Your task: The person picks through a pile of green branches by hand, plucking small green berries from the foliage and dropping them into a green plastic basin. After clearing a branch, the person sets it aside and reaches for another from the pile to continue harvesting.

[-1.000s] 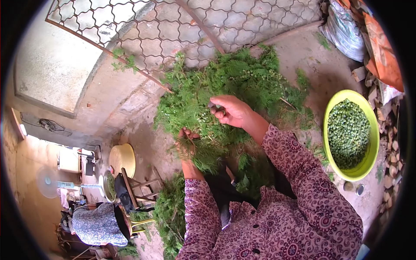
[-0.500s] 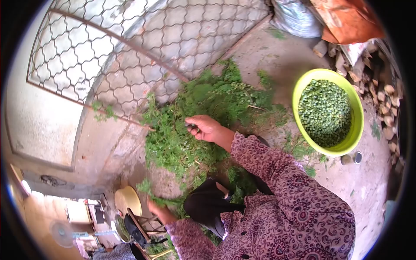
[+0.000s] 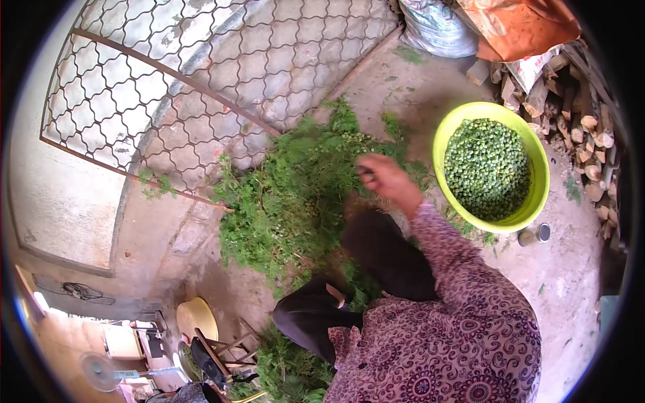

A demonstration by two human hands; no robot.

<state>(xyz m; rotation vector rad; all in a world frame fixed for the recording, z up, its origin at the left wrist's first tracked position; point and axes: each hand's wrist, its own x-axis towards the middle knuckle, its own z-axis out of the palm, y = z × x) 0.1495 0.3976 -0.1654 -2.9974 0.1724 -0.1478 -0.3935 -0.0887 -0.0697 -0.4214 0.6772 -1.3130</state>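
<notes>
My right hand (image 3: 388,180) is closed, with a small dark thing (image 3: 365,172) showing at its fingers; its kind I cannot make out. The hand is over the right edge of a heap of feathery green plants (image 3: 289,195), between the heap and a yellow-green tub (image 3: 442,178). Inside the tub lies a large amount of small round green fruits or pods (image 3: 487,168). My left hand is out of view. More green plants (image 3: 289,366) lie beside my legs at the bottom.
A wire-mesh gate (image 3: 181,87) stands behind the heap. Stacked firewood (image 3: 584,134), an orange sack (image 3: 517,27) and a pale sack (image 3: 437,30) are at the upper right. A small metal can (image 3: 535,234) sits by the tub. At lower left are a yellow basin (image 3: 198,319) and a fan (image 3: 97,371).
My right hand has moved right, from the middle of the heap toward the tub. My left hand, earlier at the lower left with a green sprig, has gone out of view.
</notes>
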